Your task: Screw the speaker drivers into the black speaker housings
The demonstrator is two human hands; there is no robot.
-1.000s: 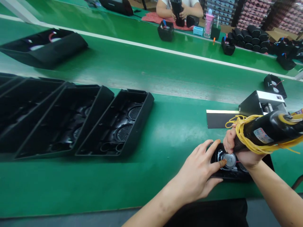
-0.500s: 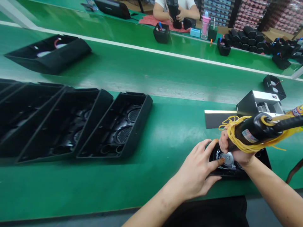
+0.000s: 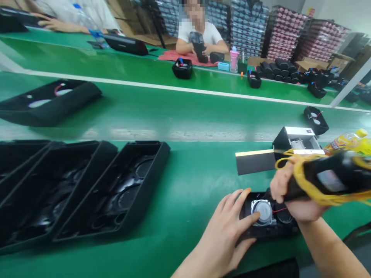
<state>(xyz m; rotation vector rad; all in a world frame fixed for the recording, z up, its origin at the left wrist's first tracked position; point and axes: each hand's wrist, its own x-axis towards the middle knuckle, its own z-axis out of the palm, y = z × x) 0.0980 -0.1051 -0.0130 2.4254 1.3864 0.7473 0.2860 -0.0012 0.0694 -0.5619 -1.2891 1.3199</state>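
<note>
A small black speaker housing (image 3: pixel 261 227) lies near the front edge of the green table, with a round silver speaker driver (image 3: pixel 261 212) seated in it. My left hand (image 3: pixel 228 235) rests on the housing's left side, fingers spread, thumb against the driver. My right hand (image 3: pixel 292 193) is closed round a black electric screwdriver (image 3: pixel 327 177) wrapped in yellow cord, held just above the housing's right part. The tool's tip is hidden behind my hand.
Several large black housings (image 3: pixel 116 189) lean in a row at left; another (image 3: pixel 49 101) lies on the conveyor belt (image 3: pixel 179 112). A silver-and-black box (image 3: pixel 295 141) and a small housing (image 3: pixel 315 119) sit at right. A person (image 3: pixel 199 38) across the belt holds a black part.
The camera has tilted up, so more of the far side shows. My hands stay on the small housing, and the screwdriver has lifted slightly off the driver.
</note>
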